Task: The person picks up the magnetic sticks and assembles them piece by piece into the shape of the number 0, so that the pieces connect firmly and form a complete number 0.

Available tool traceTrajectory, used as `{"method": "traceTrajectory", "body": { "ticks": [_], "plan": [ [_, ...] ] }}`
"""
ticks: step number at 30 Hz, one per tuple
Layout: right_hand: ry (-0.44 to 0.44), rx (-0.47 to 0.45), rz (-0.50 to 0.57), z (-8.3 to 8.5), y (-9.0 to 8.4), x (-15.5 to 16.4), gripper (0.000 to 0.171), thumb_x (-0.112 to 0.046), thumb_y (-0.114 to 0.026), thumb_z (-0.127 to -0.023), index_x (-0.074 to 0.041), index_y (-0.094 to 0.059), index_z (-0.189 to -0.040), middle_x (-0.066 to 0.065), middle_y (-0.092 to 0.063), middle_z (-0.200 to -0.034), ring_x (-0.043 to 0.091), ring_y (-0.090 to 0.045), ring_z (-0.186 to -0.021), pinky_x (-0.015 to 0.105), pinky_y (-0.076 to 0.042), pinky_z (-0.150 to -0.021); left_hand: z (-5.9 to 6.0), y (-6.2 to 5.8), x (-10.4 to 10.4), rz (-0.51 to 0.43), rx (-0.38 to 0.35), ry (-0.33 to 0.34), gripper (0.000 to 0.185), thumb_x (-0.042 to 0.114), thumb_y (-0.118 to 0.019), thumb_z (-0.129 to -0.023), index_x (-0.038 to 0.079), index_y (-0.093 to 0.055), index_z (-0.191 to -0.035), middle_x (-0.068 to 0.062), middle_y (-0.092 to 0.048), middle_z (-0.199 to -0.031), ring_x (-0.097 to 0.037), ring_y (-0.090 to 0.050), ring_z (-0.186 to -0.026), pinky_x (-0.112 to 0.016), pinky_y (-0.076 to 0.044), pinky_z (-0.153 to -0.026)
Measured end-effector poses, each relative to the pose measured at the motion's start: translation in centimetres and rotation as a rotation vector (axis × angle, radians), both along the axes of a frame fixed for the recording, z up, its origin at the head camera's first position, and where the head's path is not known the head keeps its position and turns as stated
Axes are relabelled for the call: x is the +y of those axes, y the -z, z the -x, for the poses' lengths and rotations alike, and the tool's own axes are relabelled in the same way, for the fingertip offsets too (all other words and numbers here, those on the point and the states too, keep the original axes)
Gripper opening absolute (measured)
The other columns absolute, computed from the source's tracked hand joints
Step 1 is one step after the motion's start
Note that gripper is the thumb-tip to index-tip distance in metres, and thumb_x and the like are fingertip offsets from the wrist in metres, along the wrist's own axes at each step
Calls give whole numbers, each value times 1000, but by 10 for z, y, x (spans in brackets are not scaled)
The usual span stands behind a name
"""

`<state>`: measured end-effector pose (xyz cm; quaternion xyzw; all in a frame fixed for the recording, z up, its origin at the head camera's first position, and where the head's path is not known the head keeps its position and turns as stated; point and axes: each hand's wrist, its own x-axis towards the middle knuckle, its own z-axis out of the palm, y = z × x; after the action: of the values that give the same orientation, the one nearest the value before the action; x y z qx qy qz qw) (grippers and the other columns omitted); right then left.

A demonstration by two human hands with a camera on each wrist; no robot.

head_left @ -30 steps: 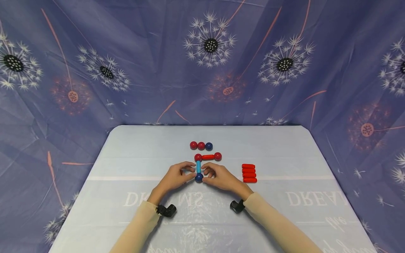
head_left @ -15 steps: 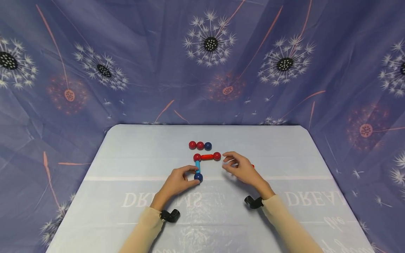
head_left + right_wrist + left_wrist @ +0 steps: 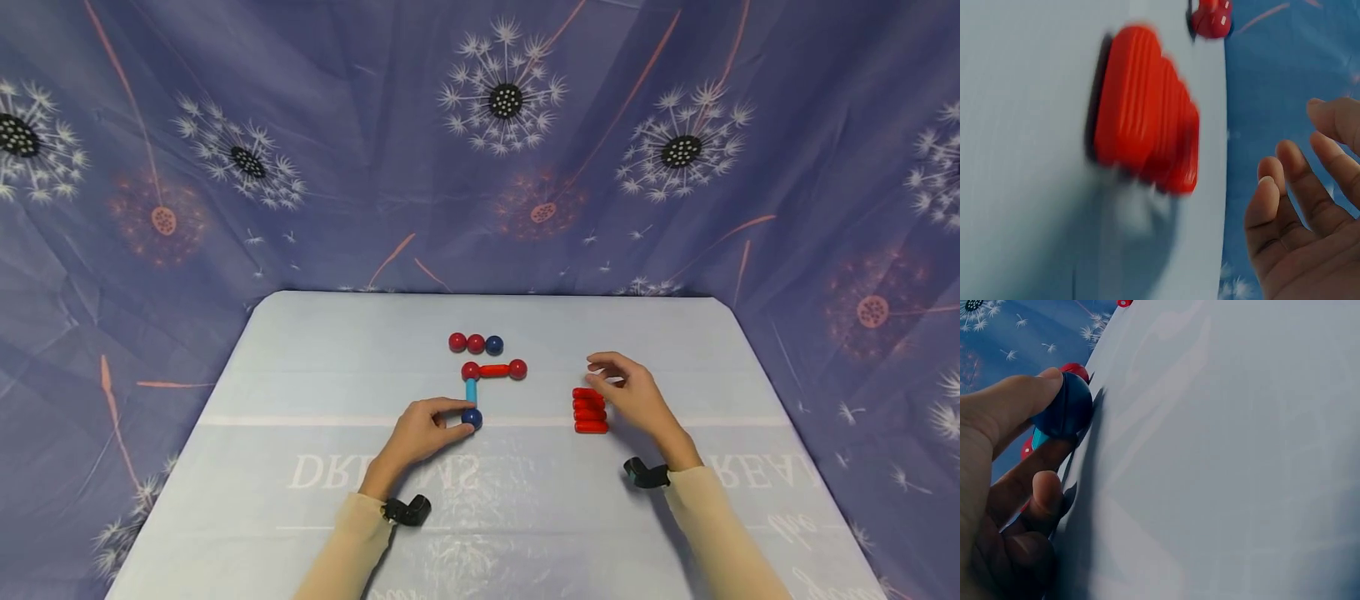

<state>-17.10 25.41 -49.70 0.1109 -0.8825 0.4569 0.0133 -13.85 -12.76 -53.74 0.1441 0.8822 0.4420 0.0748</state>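
The left hand [image 3: 423, 429] pinches the dark blue ball [image 3: 472, 418] between thumb and forefinger, the forefinger lying across toward the light-blue rod [image 3: 471, 392]. That is a sound anchor; a light grip should be enough, since squeezing or twisting might pull the ball off the rod. The right hand [image 3: 636, 400] holds nothing: its fingers are loosely bent and spread, hovering by the far end of the four loose red rods [image 3: 590, 405], apart from them in the right wrist view.

The rods lie side by side as a close stack, right of the joined pieces. The outermost rod at the far edge looks the easiest to take; a pinch across its grooved sides, thumb opposite fingertips, would lift it cleanly, while pressing down could roll its neighbours.

Beyond the left hand, the light-blue rod runs to the corner red ball [image 3: 470, 371], from which the joined red rod [image 3: 493, 371] leads right to the end red ball [image 3: 517, 368]. The pieces lie flat on the tabletop [image 3: 525, 517], and any new rod should be brought in low and straight. Farther back, a row of three loose balls [image 3: 476, 343] sits near enough to be knocked.
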Motion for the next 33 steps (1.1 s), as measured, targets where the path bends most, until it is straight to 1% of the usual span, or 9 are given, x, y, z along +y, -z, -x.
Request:
{"method": "traceTrajectory", "body": {
  "ticks": [3, 7, 9, 13, 15, 17, 24, 29, 33],
  "plan": [
    [26, -13, -45, 1, 5, 12, 34, -21, -73, -97, -8, -67, -129, 15, -73, -117, 20, -67, -97, 24, -54, -82, 0, 1, -1, -22, -21, 2, 36, 31, -83, -87, 27, -77, -122, 6, -58, -70, -4, -47, -56, -22, -37, -51],
    [16, -82, -93, 2, 11, 22, 39, -22, -72, -98, -4, -65, -131, 18, -70, -121, 31, -68, -103, 34, -54, -82, 4, 3, -3, -57, -39, 15, 36, 30, -83, -88, 26, -76, -123, 5, -57, -64, -4, -46, -54, -23, -37, -50],
    [4, -119, -117, 2, 13, 26, 39, -22, -72, -98, -4, -65, -131, 18, -69, -121, 33, -66, -105, 38, -53, -82, 6, 4, -3, -68, -38, 26, 36, 30, -82, -88, 25, -76, -123, 4, -59, -66, -4, -47, -53, -23, -38, -50],
    [-22, -153, -153, 4, 21, 31, 35, -21, -71, -97, -5, -67, -128, 15, -70, -120, 27, -65, -101, 34, -53, -82, 9, 4, -4, -73, -31, 38, 36, 30, -83, -88, 24, -76, -123, 0, -73, -91, -4, -49, -54, -23, -41, -50],
    [-28, -154, -160, 4, 25, 31, 32, -20, -71, -97, -5, -68, -126, 14, -71, -118, 24, -64, -98, 32, -52, -80, 10, 2, -4, -74, -32, 46, 36, 29, -83, -88, 24, -77, -122, -1, -75, -104, -5, -49, -54, -23, -41, -51],
    [-29, -155, -162, 4, 26, 32, 30, -19, -71, -97, -6, -69, -124, 14, -71, -117, 22, -63, -96, 29, -52, -79, 12, 1, -4, -71, -36, 55, 35, 29, -83, -88, 24, -77, -122, -2, -75, -111, -5, -48, -53, -23, -41, -51],
    [-51, -169, -178, 6, 28, 31, 26, -19, -71, -97, -6, -72, -119, 10, -71, -108, 20, -60, -93, 28, -50, -77, 13, -1, -3, -91, -67, 75, 35, 29, -83, -88, 23, -76, -122, -4, -74, -118, -5, -45, -51, -23, -40, -49],
    [-60, -180, -201, 8, 28, 32, 23, -18, -71, -97, -6, -72, -118, 6, -71, -103, 19, -59, -91, 29, -49, -77, 14, 2, -5, -125, -97, 85, 36, 27, -82, -89, 22, -75, -125, -4, -74, -112, -4, -43, -49, -23, -38, -48],
    [-70, -177, -215, 10, 29, 32, 20, -16, -69, -98, -7, -74, -115, 6, -71, -102, 19, -58, -90, 30, -48, -77, 15, 3, -6, -148, -113, 91, 37, 23, -81, -90, 21, -74, -126, -5, -73, -112, -3, -43, -50, -22, -37, -49]
  ]
}}
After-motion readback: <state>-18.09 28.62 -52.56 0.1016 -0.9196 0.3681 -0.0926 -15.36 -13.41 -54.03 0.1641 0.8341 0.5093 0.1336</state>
